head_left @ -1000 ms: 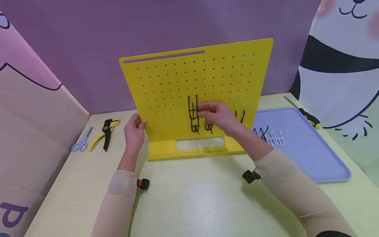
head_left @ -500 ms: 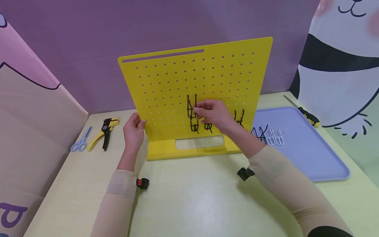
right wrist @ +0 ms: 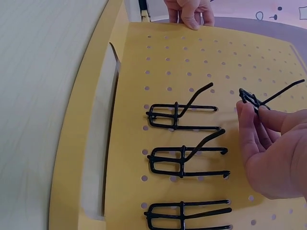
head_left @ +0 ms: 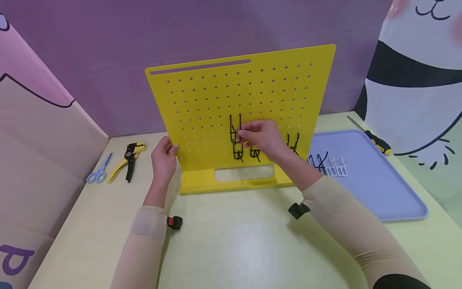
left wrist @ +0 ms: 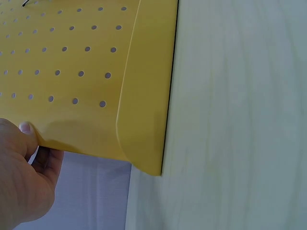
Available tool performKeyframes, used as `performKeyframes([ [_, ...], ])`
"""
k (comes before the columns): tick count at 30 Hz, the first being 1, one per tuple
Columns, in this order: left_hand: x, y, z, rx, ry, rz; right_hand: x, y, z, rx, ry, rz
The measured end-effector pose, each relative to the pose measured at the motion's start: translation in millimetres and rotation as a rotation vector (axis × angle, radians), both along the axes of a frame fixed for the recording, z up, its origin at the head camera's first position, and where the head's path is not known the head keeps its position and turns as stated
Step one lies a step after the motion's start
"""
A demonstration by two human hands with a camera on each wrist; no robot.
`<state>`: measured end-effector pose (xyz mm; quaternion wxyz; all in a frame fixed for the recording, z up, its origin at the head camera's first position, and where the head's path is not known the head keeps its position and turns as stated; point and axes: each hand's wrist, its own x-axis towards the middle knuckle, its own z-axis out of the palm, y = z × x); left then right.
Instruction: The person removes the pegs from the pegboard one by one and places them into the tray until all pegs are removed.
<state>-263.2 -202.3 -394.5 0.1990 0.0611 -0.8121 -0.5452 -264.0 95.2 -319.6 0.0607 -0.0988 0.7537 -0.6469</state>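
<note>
"Currently, what reaches my remote screens?"

"A person's left hand (head_left: pixel 164 162) pinches the side edge of a standing yellow pegboard (head_left: pixel 234 101) — thumb on the front, fingers tucked behind. I take that grip as a brace, probably to keep the panel from rocking."

"And the right hand (head_left: pixel 265 138)?"

"I see thumb and fingertips drawn almost together, nipping one black wire hook (right wrist: pixel 249 97). It sits at the face of the board, just above the leftmost mounted hook (right wrist: pixel 163 115). Its long prongs point upward, likely so their ends can meet the holes. Whether they touch the panel, I cannot tell."

"Why the tray (head_left: pixel 390 200) on the right?"

"For easy reach by the right hand, I'd judge — loose black hooks (head_left: pixel 320 167) and white hooks (head_left: pixel 335 172) lie along its near-board side. Scissors (head_left: pixel 100 170) and yellow-handled pliers (head_left: pixel 126 160) rest left of the board, a screwdriver (head_left: pixel 377 141) beside the tray; nobody's fingers are on them."
</note>
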Motion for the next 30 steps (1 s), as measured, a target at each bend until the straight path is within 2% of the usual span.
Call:
performKeyframes([
  [11,-0.8,0.1,-1.6,-0.009,0.008,-0.004,-5.0,4.5,-1.8,0.012,0.034,-0.004],
  [22,1.0,0.3,-0.2,-0.017,-0.008,0.0,-0.7,10.1,0.2,0.004,0.07,0.04],
  [26,1.1,0.1,-0.3,-0.018,-0.011,0.002,1.8,16.7,0.7,0.039,0.071,0.034],
  [30,1.2,0.2,-0.5,-0.015,-0.006,-0.002,5.5,24.8,1.0,0.026,0.06,0.026],
])
